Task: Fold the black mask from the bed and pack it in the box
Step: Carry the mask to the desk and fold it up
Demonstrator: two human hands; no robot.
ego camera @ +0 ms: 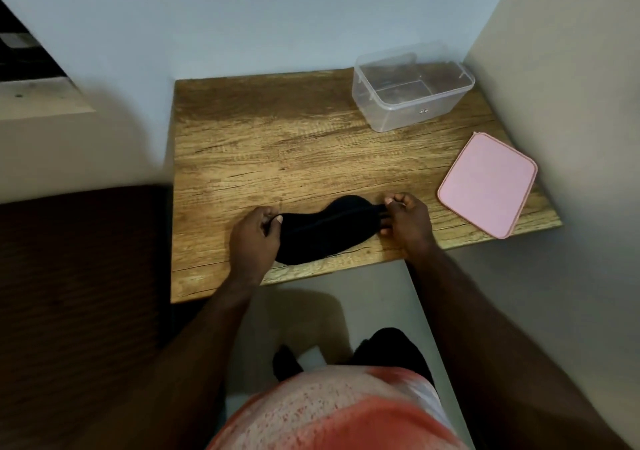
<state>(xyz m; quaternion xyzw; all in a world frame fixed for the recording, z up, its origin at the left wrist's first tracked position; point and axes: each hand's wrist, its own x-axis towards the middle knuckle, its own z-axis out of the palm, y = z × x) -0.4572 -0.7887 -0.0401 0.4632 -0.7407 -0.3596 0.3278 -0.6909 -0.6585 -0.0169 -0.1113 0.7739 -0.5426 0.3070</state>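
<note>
The black mask (323,229) lies flat and spread out near the front edge of the wooden table (277,144). My left hand (254,238) pinches its left end between thumb and fingers. My right hand (405,221) pinches its right end, where the strap meets the cloth. The clear plastic box (412,89) stands open and empty at the table's back right, well apart from both hands.
A pink lid (486,184) lies flat at the table's right edge, between the box and my right hand. The dark brown bed (79,276) is to the left of the table. Walls close in behind and to the right.
</note>
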